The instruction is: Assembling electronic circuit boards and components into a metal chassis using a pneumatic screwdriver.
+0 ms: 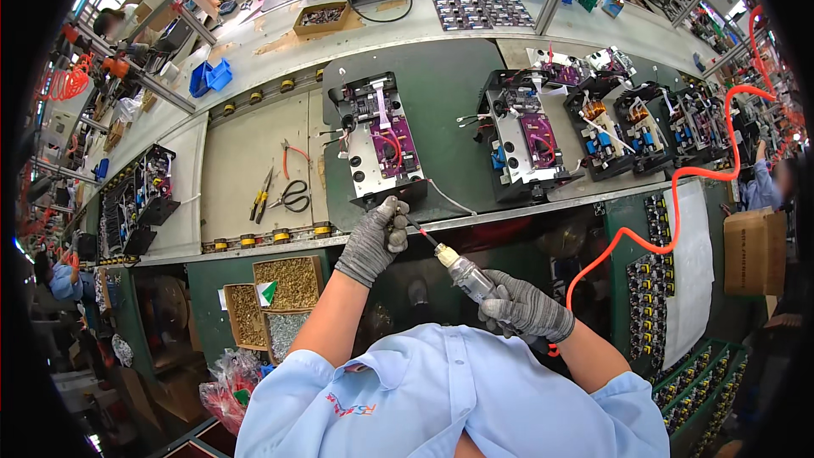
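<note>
My right hand (527,309), in a grey knitted glove, is wrapped round a pneumatic screwdriver (466,278) with a clear body and a pale nose. Its thin bit points up and left, ending close to the fingers of my left hand (373,239). That hand, gloved too, is closed at the front edge of an electronics unit (392,144); anything pinched in its fingers is too small to make out. The unit has a purple circuit board, a white metal plate and black end panels. A pale cable (454,198) trails off its right front corner.
Scissors (294,197), yellow-handled pliers (261,202) and red-handled cutters (288,153) lie to the left. Another unit (521,140) and several more stand to the right. An orange air hose (623,236) loops at the right. Boxes of screws (288,282) sit below the bench edge.
</note>
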{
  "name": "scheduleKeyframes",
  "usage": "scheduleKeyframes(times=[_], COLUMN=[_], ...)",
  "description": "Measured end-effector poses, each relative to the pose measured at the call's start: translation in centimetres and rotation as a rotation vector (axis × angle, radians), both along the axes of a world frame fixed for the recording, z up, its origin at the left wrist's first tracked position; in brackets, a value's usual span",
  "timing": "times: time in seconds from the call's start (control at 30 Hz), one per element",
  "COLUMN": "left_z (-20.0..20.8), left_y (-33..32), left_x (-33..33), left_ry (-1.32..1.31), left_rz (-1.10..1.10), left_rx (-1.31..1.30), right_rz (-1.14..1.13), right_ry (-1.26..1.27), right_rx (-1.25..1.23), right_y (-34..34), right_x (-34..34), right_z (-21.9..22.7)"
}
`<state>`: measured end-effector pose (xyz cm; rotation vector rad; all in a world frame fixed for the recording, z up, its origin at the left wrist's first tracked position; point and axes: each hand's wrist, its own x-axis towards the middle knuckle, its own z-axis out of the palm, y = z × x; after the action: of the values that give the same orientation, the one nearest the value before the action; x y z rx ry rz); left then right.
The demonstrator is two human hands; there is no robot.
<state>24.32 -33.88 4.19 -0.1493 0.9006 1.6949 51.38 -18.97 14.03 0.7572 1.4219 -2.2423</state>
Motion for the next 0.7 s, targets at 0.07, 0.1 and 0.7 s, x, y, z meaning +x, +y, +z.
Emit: scheduleKeyframes(times=[0.07,0.1,0.7], left_z=[0.0,0.4,1.5], left_y=[-0.7,-1.0,-2.8], left_x=[-0.2,-0.2,-1.2], left_ry=[-0.029,-0.028,0.186], left_rz=[-0.021,-0.022,-0.091], left_rx=[0.035,0.035,-0.044], right_rz=[-0.023,-0.024,-0.141], right_ry=[0.009,0.009,0.033], right_rx=[0.007,0.007,0.010], right_y=[-1.0,-1.5,-7.6], right_x=[-0.3,-0.4,-0.5], right_z=[-0.2,-0.5,-1.2])
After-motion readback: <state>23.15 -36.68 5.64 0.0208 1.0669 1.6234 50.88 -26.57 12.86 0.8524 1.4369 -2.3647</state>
